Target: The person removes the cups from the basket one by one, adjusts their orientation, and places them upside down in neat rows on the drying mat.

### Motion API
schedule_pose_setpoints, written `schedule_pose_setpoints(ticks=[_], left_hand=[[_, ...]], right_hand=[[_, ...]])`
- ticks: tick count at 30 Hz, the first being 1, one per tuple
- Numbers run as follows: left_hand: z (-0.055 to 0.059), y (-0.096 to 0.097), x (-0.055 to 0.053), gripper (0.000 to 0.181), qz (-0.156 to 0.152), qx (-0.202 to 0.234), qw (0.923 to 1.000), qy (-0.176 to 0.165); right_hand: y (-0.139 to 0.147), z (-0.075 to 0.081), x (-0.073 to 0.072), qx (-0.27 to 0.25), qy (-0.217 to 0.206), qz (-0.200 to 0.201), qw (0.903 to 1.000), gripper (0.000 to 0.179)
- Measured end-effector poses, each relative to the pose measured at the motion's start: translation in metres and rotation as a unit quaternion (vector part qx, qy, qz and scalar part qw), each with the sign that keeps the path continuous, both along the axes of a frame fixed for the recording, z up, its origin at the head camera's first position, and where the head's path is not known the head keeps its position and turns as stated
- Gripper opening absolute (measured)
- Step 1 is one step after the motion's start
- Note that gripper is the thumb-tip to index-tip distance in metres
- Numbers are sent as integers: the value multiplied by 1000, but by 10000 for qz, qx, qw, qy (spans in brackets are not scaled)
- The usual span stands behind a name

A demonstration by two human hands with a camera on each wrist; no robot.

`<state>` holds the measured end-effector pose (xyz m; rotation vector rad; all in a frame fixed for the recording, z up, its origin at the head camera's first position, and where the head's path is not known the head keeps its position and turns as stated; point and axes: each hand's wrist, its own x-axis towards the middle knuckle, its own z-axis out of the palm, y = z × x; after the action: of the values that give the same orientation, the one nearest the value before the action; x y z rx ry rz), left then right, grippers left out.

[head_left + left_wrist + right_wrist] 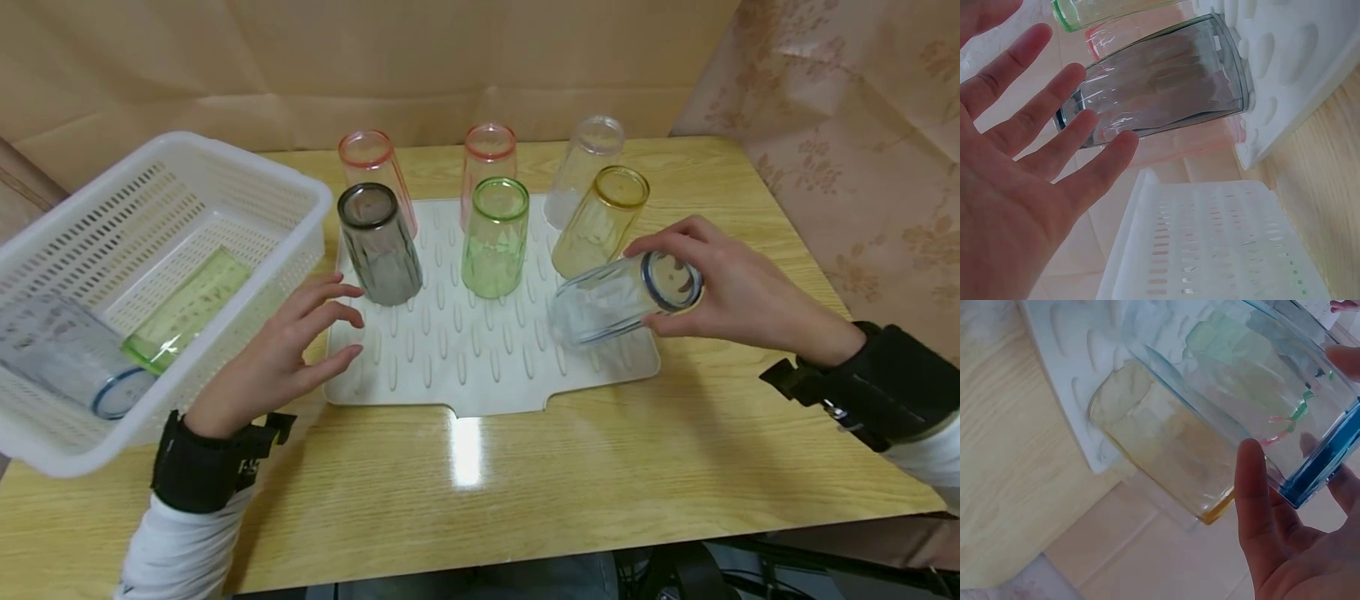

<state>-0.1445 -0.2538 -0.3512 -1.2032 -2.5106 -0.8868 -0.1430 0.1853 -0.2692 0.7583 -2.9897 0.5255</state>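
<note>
My right hand (720, 283) grips a clear drinking glass with a blue base (630, 296) near that base. The glass is tilted, its mouth toward the white ridged mat (450, 358), and the right wrist view shows fingers around its thick blue bottom. Just behind it a yellow glass (600, 221) stands upside down on the mat. My left hand (281, 350) holds nothing, its fingers spread and slightly bent between the basket and an upside-down grey glass (381, 250). In the left wrist view, the fingertips overlap the grey glass (1166, 81).
A green glass (495, 242) stands inverted mid-mat. Behind are two pink-rimmed glasses, left (378, 167) and centre (489, 158), and a clear glass (585, 171). On the left, a white slotted basket (300, 242) contains a green glass (187, 308) and a blue-based glass (75, 358), both lying down.
</note>
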Motion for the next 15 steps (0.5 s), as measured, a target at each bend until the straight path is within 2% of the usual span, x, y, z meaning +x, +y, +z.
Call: schedule_pose_setpoints(ticks=[8, 15], left_hand=[[-7, -3, 1, 28, 168, -172, 9997, -78], [-8, -4, 1, 27, 185, -151, 9997, -93]], right_hand=[[0, 7, -6, 477, -136, -175, 9986, 65], [-2, 7, -9, 767, -288, -358, 9960, 64]])
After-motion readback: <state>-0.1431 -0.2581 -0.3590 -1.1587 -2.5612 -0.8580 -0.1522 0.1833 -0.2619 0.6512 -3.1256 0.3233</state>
